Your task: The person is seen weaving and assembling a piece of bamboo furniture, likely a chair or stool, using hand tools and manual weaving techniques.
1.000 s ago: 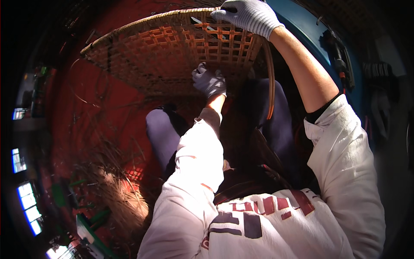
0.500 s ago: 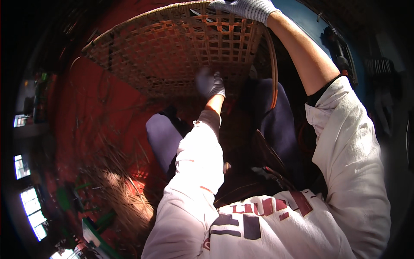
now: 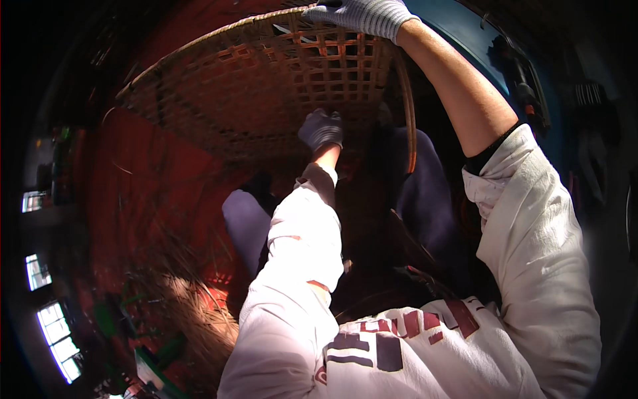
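Note:
A large open-weave basket (image 3: 232, 86) of brown bamboo strips stands tilted in front of my knees, its bound rim curving along the far side. My right hand (image 3: 367, 16), in a grey striped knit glove, is closed over that rim at the upper right. Lower down, my left hand (image 3: 322, 129), gloved alike, is curled into a fist against the near part of the weave. Whatever lies in its fingers is hidden. A thin bent strip (image 3: 407, 110) hangs from the basket's right side toward my right knee. Small pale strip ends (image 3: 282, 29) show near the rim.
Loose bamboo strips (image 3: 193, 309) lie heaped on the red floor (image 3: 119, 213) at the lower left. Beside them is a green-edged object (image 3: 151, 372). A blue surface (image 3: 458, 30) lies beyond my right arm. My legs (image 3: 242, 226) flank the dark area under the basket.
The basket and my right hand on its rim have shifted slightly left in view. My left hand, blurred by motion before, now shows sharply as a fist.

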`<state>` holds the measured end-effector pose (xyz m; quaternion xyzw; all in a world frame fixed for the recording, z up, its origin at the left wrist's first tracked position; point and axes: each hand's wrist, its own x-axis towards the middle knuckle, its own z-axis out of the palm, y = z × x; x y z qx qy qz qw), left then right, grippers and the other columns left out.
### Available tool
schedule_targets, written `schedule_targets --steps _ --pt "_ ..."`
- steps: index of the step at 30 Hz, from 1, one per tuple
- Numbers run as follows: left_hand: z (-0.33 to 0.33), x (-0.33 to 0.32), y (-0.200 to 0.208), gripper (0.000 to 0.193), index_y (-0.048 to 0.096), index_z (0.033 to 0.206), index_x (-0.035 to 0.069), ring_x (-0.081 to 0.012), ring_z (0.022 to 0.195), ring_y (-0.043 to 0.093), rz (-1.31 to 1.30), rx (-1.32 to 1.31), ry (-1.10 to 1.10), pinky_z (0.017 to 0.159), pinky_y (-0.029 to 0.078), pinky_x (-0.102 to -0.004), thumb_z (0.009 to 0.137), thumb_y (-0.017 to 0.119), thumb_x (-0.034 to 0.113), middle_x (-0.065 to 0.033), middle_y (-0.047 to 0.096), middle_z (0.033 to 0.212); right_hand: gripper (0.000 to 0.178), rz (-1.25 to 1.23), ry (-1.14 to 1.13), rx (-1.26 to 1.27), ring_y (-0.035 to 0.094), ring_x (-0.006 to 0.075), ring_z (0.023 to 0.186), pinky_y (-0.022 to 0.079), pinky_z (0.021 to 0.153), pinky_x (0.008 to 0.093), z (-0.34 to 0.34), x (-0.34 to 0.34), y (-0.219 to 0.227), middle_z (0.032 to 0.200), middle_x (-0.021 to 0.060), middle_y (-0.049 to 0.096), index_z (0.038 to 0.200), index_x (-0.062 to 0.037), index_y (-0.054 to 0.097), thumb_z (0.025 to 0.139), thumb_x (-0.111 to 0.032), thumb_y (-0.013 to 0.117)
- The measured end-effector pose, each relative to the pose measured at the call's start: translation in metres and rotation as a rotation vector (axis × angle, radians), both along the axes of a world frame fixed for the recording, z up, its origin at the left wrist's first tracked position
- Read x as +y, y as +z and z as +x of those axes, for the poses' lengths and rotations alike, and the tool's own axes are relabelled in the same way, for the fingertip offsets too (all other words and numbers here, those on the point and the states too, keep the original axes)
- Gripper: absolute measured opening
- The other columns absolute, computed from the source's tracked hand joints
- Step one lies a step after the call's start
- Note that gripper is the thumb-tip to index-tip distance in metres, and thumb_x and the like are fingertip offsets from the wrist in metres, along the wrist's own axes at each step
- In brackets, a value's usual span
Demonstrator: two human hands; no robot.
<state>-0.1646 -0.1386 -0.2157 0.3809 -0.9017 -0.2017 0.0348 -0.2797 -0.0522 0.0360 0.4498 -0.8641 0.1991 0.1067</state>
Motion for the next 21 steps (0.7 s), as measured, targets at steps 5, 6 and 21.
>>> schedule_targets --steps 5,6,21 --pt "-0.001 -0.001 -0.008 0.038 0.070 0.091 0.009 -0.0367 0.099 0.064 0.019 0.030 0.007 0.087 0.050 -0.0462 0.082 0.059 0.044 -0.0180 0.069 0.100 0.042 -0.034 0.006 -0.109 0.069 0.0273 0.081 0.054 0.075 0.0381 -0.002 0.000 0.001 0.086 0.0102 0.071 0.095 -0.0120 0.074 0.083 -0.051 0.062" --pt "-0.001 -0.001 -0.009 0.037 0.070 0.091 0.009 -0.0372 0.099 0.064 0.032 0.056 0.007 0.087 0.050 -0.0465 0.082 0.059 0.043 -0.0185 0.068 0.100 0.042 -0.032 0.005 -0.111 0.069 0.0273 0.081 0.054 0.075 0.0381 -0.003 -0.001 0.001 0.086 0.0102 0.071 0.095 -0.0120 0.074 0.083 -0.051 0.062" --pt "0.027 -0.007 -0.049 0.033 0.072 0.095 0.008 -0.0372 0.104 0.062 0.136 -0.160 -0.026 0.088 0.050 -0.0436 0.083 0.059 0.035 -0.0186 0.068 0.104 0.041 -0.061 0.019 0.057 0.067 0.0293 0.082 0.053 0.074 0.0389 -0.024 -0.003 -0.008 0.087 0.0120 0.070 0.088 -0.0093 0.074 0.083 -0.048 0.063"
